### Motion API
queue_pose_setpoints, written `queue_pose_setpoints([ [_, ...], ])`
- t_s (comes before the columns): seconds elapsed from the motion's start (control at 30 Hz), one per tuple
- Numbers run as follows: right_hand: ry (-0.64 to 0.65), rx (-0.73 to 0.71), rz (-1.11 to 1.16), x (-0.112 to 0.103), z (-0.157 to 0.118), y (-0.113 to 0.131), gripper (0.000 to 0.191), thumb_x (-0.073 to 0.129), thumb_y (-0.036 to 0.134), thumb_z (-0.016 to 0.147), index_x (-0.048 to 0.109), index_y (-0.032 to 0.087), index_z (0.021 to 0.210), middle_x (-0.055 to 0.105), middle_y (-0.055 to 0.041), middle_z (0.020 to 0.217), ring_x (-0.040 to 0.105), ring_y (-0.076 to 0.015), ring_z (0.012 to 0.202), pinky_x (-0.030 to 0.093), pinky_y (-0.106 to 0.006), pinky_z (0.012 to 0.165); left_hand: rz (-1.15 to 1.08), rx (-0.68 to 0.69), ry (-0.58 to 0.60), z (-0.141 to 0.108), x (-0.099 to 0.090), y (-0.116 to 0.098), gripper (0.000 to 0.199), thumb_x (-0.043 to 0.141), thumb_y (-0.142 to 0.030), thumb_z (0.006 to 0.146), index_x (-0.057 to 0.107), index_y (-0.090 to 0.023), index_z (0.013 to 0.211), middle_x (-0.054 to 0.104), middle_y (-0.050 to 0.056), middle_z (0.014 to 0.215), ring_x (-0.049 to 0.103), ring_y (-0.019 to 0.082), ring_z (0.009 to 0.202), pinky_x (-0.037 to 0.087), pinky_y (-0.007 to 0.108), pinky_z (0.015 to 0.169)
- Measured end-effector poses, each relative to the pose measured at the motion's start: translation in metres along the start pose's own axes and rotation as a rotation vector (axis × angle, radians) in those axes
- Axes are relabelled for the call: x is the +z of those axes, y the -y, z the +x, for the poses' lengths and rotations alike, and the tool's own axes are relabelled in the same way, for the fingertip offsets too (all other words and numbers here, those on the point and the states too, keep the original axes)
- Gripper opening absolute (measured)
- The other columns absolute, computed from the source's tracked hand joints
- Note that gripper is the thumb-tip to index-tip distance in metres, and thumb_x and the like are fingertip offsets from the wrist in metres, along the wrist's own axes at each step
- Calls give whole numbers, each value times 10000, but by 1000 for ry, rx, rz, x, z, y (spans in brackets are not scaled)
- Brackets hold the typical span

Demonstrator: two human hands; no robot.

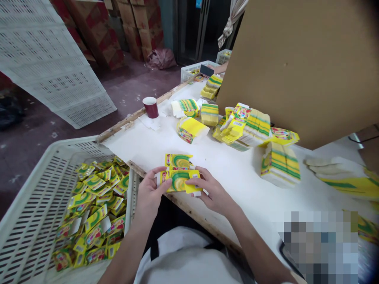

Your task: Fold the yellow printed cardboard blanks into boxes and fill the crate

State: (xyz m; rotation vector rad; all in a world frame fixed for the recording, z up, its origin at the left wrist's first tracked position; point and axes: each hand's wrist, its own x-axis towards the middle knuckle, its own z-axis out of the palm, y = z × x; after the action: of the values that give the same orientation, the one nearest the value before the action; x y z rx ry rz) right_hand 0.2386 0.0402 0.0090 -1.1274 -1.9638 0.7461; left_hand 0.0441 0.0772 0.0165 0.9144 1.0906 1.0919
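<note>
My left hand grips the left end of a small yellow printed carton, its thumb lying across the front. At the carton's right end, my right hand has its fingers closed around the end flaps. Just behind it a second yellow carton piece shows above the held one; whether the two are joined or apart I cannot tell. Both hands are above the front edge of the white table. To my left, a white plastic crate holds many small yellow cartons.
Bundles of flat yellow cartons stand across the table, with a loose bundle nearer the middle. A dark red mug is by the far left edge. A large brown cardboard sheet rises behind. Another person's hand shows beyond it.
</note>
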Motion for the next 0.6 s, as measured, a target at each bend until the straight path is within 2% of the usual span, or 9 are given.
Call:
queue_pose_setpoints([
  [0.27,64,22,-15,-3,3,5,316,534,127,817,571,221,1117,406,-122,1244,420,-240,1202,445,-385,940,0,34,-18,2,-4,0,417,718,-232,644,542,-173,1018,659,-20,775,606,101,650,495,208,623],
  [0.47,-26,23,-42,8,5,6,322,480,119,838,535,228,1136,345,-124,1315,395,-226,1234,415,-405,976,70,108,-40,3,-2,-9,418,707,-244,655,543,-171,1032,653,-8,799,609,102,636,499,207,608],
  [0.6,-8,34,-46,7,6,9,390,465,52,799,538,238,1134,373,-113,1294,415,-226,1212,416,-409,971,88,99,-23,3,-1,-11,413,703,-240,662,540,-178,1037,654,-14,771,607,100,616,496,203,592],
])
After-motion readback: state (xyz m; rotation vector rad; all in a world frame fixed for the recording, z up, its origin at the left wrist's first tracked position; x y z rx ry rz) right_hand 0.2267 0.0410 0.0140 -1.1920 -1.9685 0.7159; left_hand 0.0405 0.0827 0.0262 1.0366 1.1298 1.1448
